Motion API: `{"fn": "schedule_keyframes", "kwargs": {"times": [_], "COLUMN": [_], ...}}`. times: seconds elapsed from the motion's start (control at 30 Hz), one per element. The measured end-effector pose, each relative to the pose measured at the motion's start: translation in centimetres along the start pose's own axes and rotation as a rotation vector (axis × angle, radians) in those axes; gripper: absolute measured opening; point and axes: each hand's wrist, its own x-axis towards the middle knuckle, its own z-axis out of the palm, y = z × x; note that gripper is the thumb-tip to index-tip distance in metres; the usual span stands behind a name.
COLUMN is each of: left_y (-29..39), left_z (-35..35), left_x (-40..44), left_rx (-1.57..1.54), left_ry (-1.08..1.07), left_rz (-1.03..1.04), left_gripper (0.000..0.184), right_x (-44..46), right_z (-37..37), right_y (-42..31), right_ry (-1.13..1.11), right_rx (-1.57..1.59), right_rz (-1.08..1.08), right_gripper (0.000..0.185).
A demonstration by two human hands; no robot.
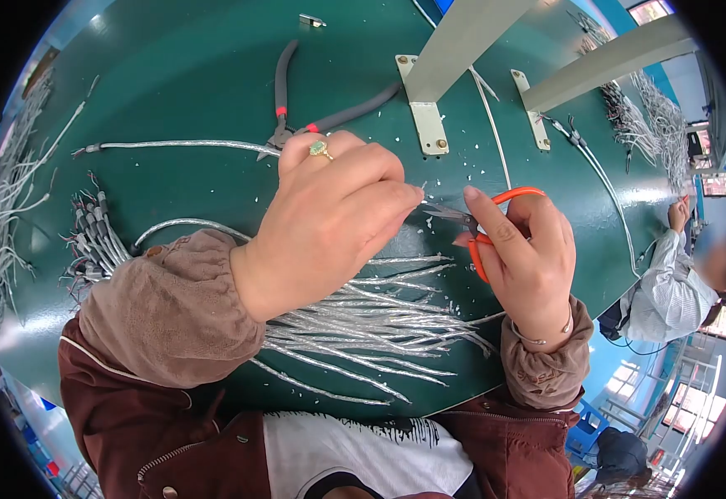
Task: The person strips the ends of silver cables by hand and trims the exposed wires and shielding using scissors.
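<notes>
My left hand (329,220), with a ring on one finger, is closed in a pinch around a silvery cable (188,144). This cable runs in from the left, and a tiny end pokes out at the fingertips. My right hand (529,245) grips small scissors (483,241) by their orange handles. Their blades are slightly apart and point left, close beside my left fingertips. Behind my left hand lie wire cutters (286,104) with grey handles spread wide and red bands. Under my forearms rests a bundle of silvery cables (354,324); my left sleeve hides part of it.
Pale scraps dot the green table (172,91). Two metal posts (462,50) are bolted down by plates at the back. More cable bundles lie at the far left (5,200) and back right (662,125). Another person (670,274) sits at the right.
</notes>
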Motion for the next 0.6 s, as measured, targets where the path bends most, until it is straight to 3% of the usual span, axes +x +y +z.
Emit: {"fn": "schedule_keyframes", "kwargs": {"times": [0.6], "left_y": [-0.11], "left_z": [-0.15], "left_x": [-0.28], "left_rx": [-0.088], "left_ry": [-0.026], "left_rz": [0.027], "left_gripper": [0.023], "right_x": [-0.28], "right_z": [0.05], "right_y": [0.55], "right_ry": [-0.003], "right_rx": [0.084], "right_rz": [-0.107], "right_gripper": [0.04]}}
